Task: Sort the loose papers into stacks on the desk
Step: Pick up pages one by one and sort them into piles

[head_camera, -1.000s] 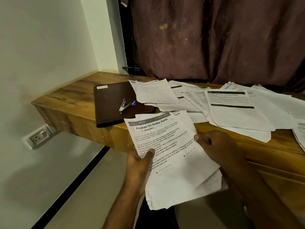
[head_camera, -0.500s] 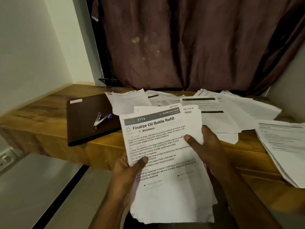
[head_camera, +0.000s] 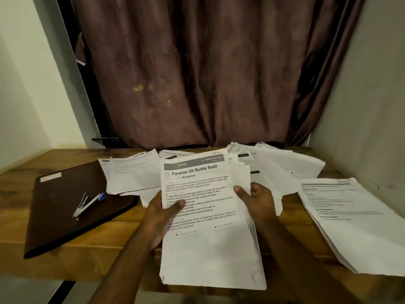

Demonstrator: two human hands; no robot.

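- Here, the left hand (head_camera: 163, 212) pinches the left edge of the held sheaf of white printed pages (head_camera: 208, 227), thumb on top, above the brown wooden desk (head_camera: 19, 183).
- The right hand (head_camera: 259, 199) clasps the right edge, fingers behind.
- Likely risk: the lower sheets fan out and could slide free onto the scattered white papers (head_camera: 274, 167).

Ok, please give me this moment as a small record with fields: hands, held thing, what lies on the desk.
left hand: grips the held bundle's left edge, thumb on top
right hand: grips its right edge
held bundle: sheets, top one titled "Finalize Oil Bottle Refill"
desk: wooden
folder: dark, on the left
pen: on folder
loose papers: scattered at the back
right stack: at the desk's right end
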